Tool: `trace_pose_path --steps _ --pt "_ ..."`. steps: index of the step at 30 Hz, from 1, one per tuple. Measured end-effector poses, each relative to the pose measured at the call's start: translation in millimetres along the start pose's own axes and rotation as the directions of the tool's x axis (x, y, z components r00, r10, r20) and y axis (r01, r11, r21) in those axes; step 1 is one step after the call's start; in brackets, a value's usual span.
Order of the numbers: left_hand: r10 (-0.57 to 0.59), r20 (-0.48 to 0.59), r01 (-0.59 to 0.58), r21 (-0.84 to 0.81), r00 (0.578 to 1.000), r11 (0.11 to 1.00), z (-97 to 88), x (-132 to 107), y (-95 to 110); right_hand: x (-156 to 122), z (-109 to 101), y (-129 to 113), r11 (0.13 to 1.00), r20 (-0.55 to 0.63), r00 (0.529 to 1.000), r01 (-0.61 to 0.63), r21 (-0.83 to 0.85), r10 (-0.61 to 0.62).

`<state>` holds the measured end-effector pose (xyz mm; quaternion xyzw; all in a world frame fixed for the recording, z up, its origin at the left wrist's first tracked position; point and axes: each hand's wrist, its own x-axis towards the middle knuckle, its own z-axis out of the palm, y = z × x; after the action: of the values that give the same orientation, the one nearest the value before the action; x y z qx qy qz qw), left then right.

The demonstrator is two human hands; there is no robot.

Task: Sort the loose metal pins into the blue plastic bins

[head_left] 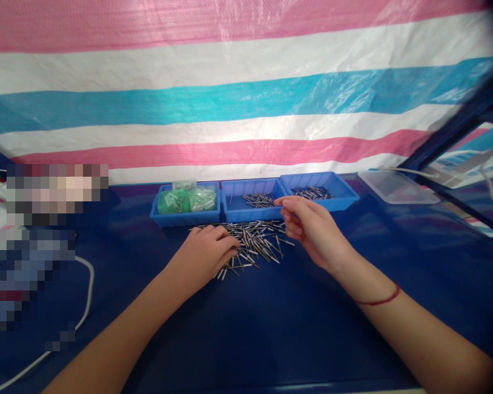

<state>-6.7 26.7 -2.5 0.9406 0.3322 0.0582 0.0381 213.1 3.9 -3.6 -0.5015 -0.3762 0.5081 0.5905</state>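
Fingers (227,242) bent, left hand (204,256) touches metal pins (255,242).

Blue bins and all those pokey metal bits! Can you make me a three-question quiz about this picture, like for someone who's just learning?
1. Multiple choice: what is the left hand touching? A) a clear plastic lid; B) a loose pile of thin silvery metal pins; C) a white cable.
2. True or false: bright green plastic lies in the leftmost of the three blue rectangular plastic bins.
3. Fill in the missing word: the thin dark-red bracelet is worn on the ____ wrist.

Key: 1. B. 2. True. 3. right.
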Motion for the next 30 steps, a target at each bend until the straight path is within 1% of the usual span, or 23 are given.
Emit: trace_pose_path --steps 4,10,12,17,20,22,25,27,28,30 --pt "-0.044 -0.029 0.043 -0.017 0.999 0.999 1.3 1 1 -4 4 3 0.996 0.045 0.999 0.008 -0.094 -0.004" --pt "-0.120 -0.037 0.120 0.001 0.992 0.993 1.1 1 1 -6 6 7 0.952 0.111 0.992 0.090 -0.293 -0.060" --pt "-0.125 -0.022 0.125 0.001 0.992 0.992 0.1 1 2 -7 8 7 0.930 0.145 0.986 0.123 -0.346 -0.076" --pt "-0.120 0.060 0.122 -0.037 0.991 0.992 -1.7 1 5 -11 13 8 0.865 0.234 0.965 0.216 -0.452 -0.119" --pt "-0.112 0.069 0.116 -0.064 0.991 0.991 -0.1 2 4 -13 15 11 0.834 0.301 0.944 0.274 -0.479 -0.137" --pt "-0.113 0.064 0.117 -0.076 0.992 0.990 1.5 2 3 -14 15 14 0.813 0.347 0.929 0.297 -0.501 -0.126" --pt "-0.126 0.035 0.129 -0.104 0.991 0.986 2.7 3 3 -15 16 17 0.767 0.396 0.913 0.326 -0.553 -0.103" --pt "-0.135 -0.021 0.130 -0.163 0.991 0.978 2.2 4 4 -17 17 18 0.746 0.399 0.911 0.336 -0.575 -0.102" --pt "-0.139 -0.054 0.125 -0.204 0.989 0.971 1.9 4 6 -17 18 18 0.748 0.397 0.912 0.333 -0.573 -0.102" --pt "-0.150 -0.113 0.113 -0.281 0.982 0.953 1.6 4 9 -18 19 19 0.784 0.393 0.915 0.306 -0.540 -0.086"
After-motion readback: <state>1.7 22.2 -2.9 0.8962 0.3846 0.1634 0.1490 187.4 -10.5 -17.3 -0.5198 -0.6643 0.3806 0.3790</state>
